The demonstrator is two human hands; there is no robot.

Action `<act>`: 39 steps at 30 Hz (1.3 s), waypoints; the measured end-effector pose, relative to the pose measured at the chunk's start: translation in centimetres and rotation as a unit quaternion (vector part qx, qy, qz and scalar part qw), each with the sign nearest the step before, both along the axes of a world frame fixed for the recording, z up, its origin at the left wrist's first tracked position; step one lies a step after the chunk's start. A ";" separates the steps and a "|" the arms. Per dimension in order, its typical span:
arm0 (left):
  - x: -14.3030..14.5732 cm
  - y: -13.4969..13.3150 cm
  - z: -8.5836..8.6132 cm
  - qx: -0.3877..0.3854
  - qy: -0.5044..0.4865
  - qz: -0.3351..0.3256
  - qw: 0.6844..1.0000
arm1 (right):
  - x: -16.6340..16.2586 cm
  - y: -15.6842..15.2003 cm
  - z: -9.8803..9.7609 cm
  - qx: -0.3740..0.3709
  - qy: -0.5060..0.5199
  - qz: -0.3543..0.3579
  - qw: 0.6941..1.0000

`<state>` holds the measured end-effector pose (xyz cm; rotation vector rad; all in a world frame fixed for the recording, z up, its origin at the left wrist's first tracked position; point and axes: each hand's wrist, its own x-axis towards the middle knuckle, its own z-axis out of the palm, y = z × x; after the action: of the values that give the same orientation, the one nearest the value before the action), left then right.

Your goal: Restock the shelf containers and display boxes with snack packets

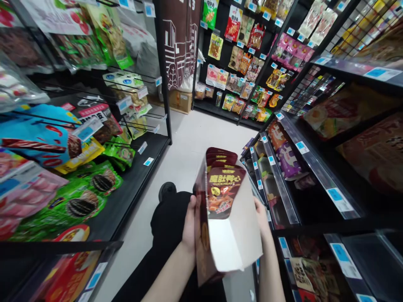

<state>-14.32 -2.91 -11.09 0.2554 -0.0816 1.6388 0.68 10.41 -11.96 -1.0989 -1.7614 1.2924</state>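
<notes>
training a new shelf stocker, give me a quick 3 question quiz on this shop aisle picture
1. True or false: both hands grip the display box of dark red snack packets.
2. Which hand is on the box's printed side? A) left hand B) right hand
3. What colour are the sunflower seed bags on the shelf to the person's left?

Key: 1 true. 2 A. 3 green.

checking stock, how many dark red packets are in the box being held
4 in the box: one in front, three tops in a row behind it. More may be hidden. Left hand, right hand grip its sides.
</notes>
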 end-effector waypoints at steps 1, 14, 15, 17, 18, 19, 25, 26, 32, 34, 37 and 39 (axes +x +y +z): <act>0.1 0.0 0.3 -0.009 -0.003 0.000 1.000 | 0.1 -0.6 1.4 0.019 0.029 -0.013 0.999; 0.9 -0.5 -0.4 -0.186 0.034 -0.025 0.982 | 1.3 -4.1 10.9 0.333 -0.112 0.047 0.935; 0.9 -0.5 -0.3 -0.191 0.034 -0.020 0.981 | 1.5 -4.1 10.7 0.304 -0.116 0.073 0.943; 0.9 -0.5 -0.1 -0.205 0.038 -0.014 0.978 | 2.0 -4.2 10.2 0.246 -0.094 0.108 0.959; 0.9 -0.5 -0.1 -0.209 0.040 -0.015 0.977 | 2.3 -4.3 10.1 0.222 -0.064 0.111 0.967; 0.8 -0.5 -0.1 -0.212 0.041 -0.019 0.976 | 2.6 -4.5 10.0 0.201 -0.019 0.104 0.974; 0.7 -0.5 -0.4 -0.181 0.005 -0.034 0.983 | 3.8 -4.6 10.4 -0.039 0.409 -0.012 0.911; 0.7 -0.5 -0.5 -0.167 0.002 -0.037 0.985 | 4.1 -4.3 10.4 -0.087 0.470 -0.001 0.878; 0.6 -0.4 -0.5 -0.109 0.006 -0.039 0.993 | 4.8 -3.0 8.8 -0.280 0.686 0.216 0.636; 0.6 -0.4 -0.5 -0.115 0.007 -0.040 0.993 | 4.5 -3.0 8.6 -0.304 0.703 0.267 0.585; 0.6 -0.4 -0.5 -0.120 0.004 -0.042 0.992 | 4.1 -3.2 8.6 -0.316 0.706 0.302 0.557; 0.5 -0.5 -0.5 -0.119 0.000 -0.040 0.992 | 4.2 -3.2 8.6 -0.310 0.691 0.294 0.583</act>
<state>-13.81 -3.37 -11.57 0.0689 0.1031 1.5515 4.85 7.24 -3.32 0.4842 -0.3270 2.2669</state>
